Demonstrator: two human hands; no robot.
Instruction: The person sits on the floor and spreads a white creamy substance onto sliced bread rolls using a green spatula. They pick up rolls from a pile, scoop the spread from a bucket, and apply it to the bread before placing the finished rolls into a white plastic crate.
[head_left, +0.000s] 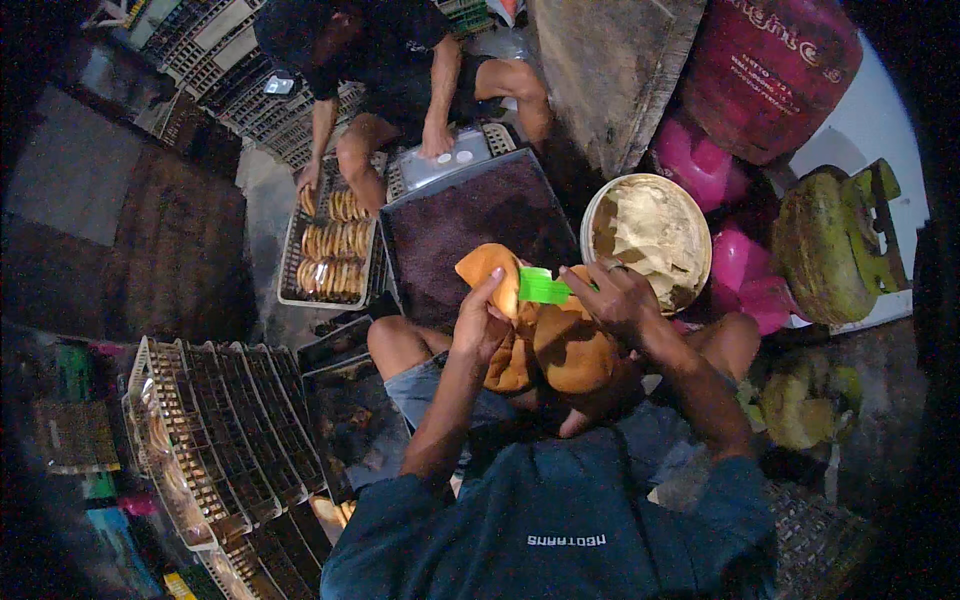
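Observation:
My left hand (478, 322) grips a golden-brown bread bun (487, 275), which looks folded or split open. A bright green plastic scraper (543, 286) is pinched in my right hand (622, 305), its blade close against the bun's side. Below both hands, more round buns (575, 355) rest between my knees. Just right of my right hand stands a round tub (650, 235) of pale cream-coloured spread. Beyond the buns is a dark-rimmed tray (470, 225) of fine dark brown granules.
Across from me another person (360, 90) sits, one hand on a clear-lidded box (445, 160), the other at a crate (325, 255) of filled breads. Stacked crates (225, 430) stand at my left. A green gas cylinder (835, 245) and a pink one (770, 75) are at right.

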